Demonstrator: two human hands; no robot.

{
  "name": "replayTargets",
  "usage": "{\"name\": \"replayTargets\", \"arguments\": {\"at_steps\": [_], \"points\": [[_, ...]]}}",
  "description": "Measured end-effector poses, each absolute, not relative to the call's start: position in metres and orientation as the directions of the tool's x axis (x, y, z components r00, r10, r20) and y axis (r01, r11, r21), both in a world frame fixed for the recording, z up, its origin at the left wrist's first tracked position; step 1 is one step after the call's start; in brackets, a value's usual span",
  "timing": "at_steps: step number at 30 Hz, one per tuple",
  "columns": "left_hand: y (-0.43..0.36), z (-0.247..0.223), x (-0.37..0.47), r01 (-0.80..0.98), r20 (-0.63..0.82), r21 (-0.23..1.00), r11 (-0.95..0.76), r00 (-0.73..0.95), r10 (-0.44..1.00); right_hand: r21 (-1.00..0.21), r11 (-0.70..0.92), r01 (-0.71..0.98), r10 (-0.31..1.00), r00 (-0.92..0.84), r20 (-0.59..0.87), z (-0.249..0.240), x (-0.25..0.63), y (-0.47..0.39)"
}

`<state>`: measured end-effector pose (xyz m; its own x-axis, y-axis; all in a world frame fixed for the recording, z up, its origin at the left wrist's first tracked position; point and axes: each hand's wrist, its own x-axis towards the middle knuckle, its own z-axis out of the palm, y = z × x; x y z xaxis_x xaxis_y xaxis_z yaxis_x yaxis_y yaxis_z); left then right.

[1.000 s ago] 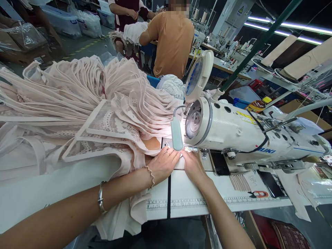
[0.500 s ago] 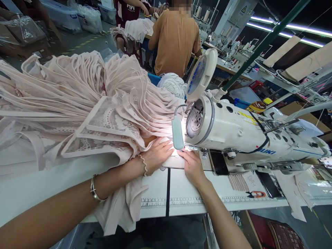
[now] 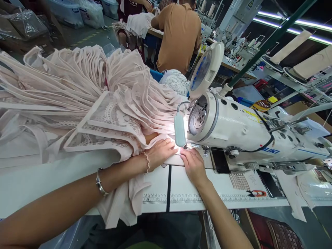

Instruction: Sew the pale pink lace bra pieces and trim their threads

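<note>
Standing here watching. Nearest the front edge of the bench (image 3: 64, 181) there's a pair of red snips (image 3: 257, 193), lying out of both hands. Further in, the left hand (image 3: 160, 154) rests palm down on pale cloth (image 3: 154, 140), its grip loosely spread rather than closed. The right hand (image 3: 193, 164) has its grip bunched at the cloth's edge, thumb and finger close together, but I honestly can't tell if it's pinching anything. That bit of cloth is right under the lamp (image 3: 180, 130), beside the head of the machine (image 3: 230, 122), so I'd call this piece part-way, not finished. Can't see the needle or any seam from here, so no clue how much of it is sewn.

Past the left arm, a huge pile (image 3: 75, 74) of the same pale stuff, lace and straps, covers a lot of the bench. Done or waiting? Can't tell, no stitching I can read. Behind that there's white lace (image 3: 174, 81), then a person in a tan top (image 3: 178, 36) with their back to us.
</note>
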<state>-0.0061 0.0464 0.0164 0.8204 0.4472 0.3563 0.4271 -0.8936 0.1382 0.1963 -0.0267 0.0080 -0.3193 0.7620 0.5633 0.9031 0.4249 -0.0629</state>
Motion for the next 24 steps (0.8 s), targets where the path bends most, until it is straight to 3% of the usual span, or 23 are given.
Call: {"name": "replayTargets", "arguments": {"at_steps": [3, 9, 12, 17, 24], "points": [[0.045, 0.019, -0.010, 0.363, 0.372, 0.127, -0.923, 0.845, 0.383, 0.024, 0.462, 0.886, 0.710, -0.386, 0.588, 0.010, 0.193, -0.028], [0.040, 0.020, -0.006, 0.367, 0.340, -0.041, -0.929, 0.880, 0.332, 0.075, 0.437, 0.896, 0.709, -0.394, 0.584, 0.012, 0.182, -0.027], [0.037, 0.022, -0.003, 0.372, 0.356, -0.075, -0.925, 0.877, 0.324, -0.011, 0.407, 0.913, 0.710, -0.309, 0.633, 0.012, 0.176, -0.024], [0.034, 0.023, -0.004, 0.384, 0.442, -0.129, -0.914, 0.848, 0.293, -0.331, 0.388, 0.860, 0.772, -0.107, 0.626, 0.019, 0.179, -0.023], [0.036, 0.009, -0.002, 0.414, 0.615, -0.067, -0.908, 0.734, 0.289, -0.264, 0.512, 0.817, 0.750, -0.275, 0.602, 0.026, 0.192, -0.033]]}}
